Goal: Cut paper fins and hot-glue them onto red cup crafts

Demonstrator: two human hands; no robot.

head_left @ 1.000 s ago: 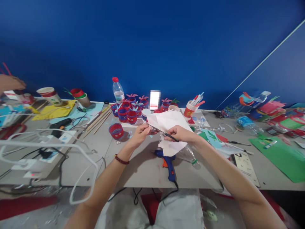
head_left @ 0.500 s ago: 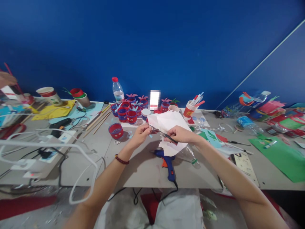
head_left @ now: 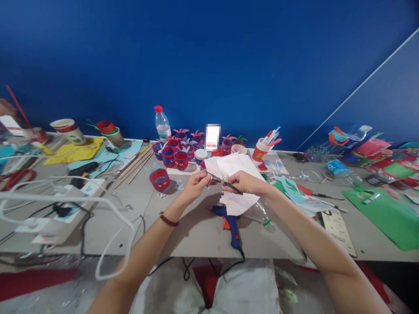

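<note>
Above the grey table, my left hand is closed in a pinch on a small piece I cannot make out, held at the tip of the scissors. My right hand is closed on the black-handled scissors, whose blades point left towards the left hand. A sheet of white paper hangs behind and under both hands. A blue glue gun lies on the table just below them, beside a clear plastic bottle.
Red-and-blue decorated cups and a water bottle stand at the back. A cup of pens is at the back right, green paper at right, a power strip with white cables at left. Another person's hand shows far left.
My left hand has shifted slightly right and down towards the scissors. The other person's hand at far left has drawn back out of the picture.
</note>
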